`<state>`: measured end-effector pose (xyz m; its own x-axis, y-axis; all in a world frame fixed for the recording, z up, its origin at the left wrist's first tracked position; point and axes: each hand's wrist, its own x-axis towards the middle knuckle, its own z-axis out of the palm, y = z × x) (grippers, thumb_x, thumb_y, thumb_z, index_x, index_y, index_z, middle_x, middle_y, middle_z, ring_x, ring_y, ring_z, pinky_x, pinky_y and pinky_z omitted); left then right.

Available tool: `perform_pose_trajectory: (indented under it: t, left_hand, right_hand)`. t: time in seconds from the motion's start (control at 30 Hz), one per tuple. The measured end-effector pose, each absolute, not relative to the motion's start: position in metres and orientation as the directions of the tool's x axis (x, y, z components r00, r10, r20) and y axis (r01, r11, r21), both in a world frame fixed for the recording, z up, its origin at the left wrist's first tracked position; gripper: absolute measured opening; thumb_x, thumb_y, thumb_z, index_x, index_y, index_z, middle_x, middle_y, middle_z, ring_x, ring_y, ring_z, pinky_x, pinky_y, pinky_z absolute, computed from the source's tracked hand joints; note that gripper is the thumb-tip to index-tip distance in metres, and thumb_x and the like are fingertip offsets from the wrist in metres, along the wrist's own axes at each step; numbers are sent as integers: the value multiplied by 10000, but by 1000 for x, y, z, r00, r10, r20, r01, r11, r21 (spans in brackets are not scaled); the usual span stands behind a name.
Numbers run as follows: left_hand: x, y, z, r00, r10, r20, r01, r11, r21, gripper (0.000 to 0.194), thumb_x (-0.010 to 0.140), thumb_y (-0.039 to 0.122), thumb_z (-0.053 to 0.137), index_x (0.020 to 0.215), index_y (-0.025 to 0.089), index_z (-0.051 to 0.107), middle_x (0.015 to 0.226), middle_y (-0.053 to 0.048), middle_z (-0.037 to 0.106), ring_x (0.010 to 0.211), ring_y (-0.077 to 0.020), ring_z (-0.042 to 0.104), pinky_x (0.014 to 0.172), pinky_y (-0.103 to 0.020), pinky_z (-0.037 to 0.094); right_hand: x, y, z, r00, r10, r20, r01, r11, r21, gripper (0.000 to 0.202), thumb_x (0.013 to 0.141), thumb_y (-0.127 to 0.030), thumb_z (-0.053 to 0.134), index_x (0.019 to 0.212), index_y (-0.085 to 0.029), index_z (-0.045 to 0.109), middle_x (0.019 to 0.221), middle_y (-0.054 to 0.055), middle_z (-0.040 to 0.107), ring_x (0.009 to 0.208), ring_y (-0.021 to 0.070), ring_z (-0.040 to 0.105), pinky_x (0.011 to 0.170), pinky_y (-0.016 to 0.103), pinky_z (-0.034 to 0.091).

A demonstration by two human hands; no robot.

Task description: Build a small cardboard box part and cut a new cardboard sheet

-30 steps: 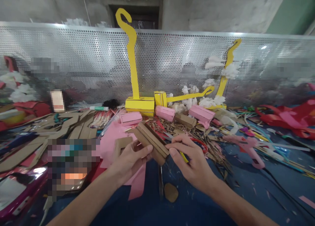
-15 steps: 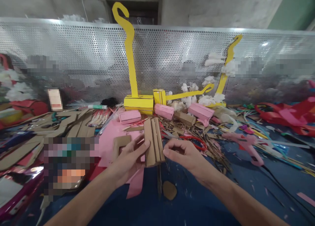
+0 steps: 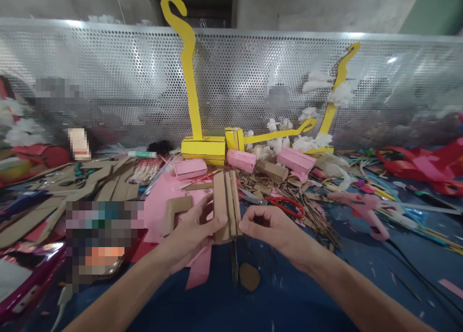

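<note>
A small folded cardboard box (image 3: 220, 197) with dark seams along its length stands tilted up in front of me. My left hand (image 3: 193, 230) grips its left side, the thumb lying across the front face. The curled fingers of my right hand (image 3: 271, 228) pinch at its lower right edge; the fingertips meet there. Behind my left hand, a bent cardboard piece (image 3: 177, 207) rests on pink paper (image 3: 157, 204). Scissors with red handles (image 3: 300, 207) lie just beyond my right hand. Below the box are a dark thin blade-like strip (image 3: 235, 269) and a rounded cardboard piece (image 3: 250, 277).
Yellow hook-topped stands (image 3: 190, 71), pink boxes (image 3: 241, 160) and another cardboard box (image 3: 272, 170) line the back before a perforated metal panel (image 3: 231, 86). A pink glue gun (image 3: 365, 209) with a black cord lies right. Cardboard strips (image 3: 32, 221) and a blurred-out object (image 3: 103, 245) lie left.
My left thumb has slid further right across the box's face. My right fingertips have come up against the box's edge. The view has tilted down slightly.
</note>
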<state>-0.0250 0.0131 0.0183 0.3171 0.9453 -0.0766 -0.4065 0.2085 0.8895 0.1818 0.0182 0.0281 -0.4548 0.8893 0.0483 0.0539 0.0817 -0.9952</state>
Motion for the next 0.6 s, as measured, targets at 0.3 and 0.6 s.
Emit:
perform_pose_trajectory:
  t: [0.3, 0.6]
  left_hand:
    - [-28, 13, 10, 391, 917, -72, -387, 234, 892, 858, 686, 109, 858, 1431, 294, 475, 1328, -155, 627, 1134, -279, 659, 991, -441, 516]
    - [-26, 12, 14, 402, 914, -53, -358, 210, 910, 760, 724, 146, 838, 1392, 316, 519, 1305, -134, 617, 1115, -272, 654, 945, -423, 533]
  right_hand:
    - [178, 14, 27, -477, 878, 41, -47, 21, -999, 380, 777, -514, 777, 766, -158, 645, 741, -23, 570, 690, 115, 483, 663, 244, 366]
    - [176, 12, 26, -452, 888, 87, -83, 55, -995, 374, 796, -500, 768, 743, -154, 636, 725, -25, 523, 690, 114, 440, 654, 251, 339]
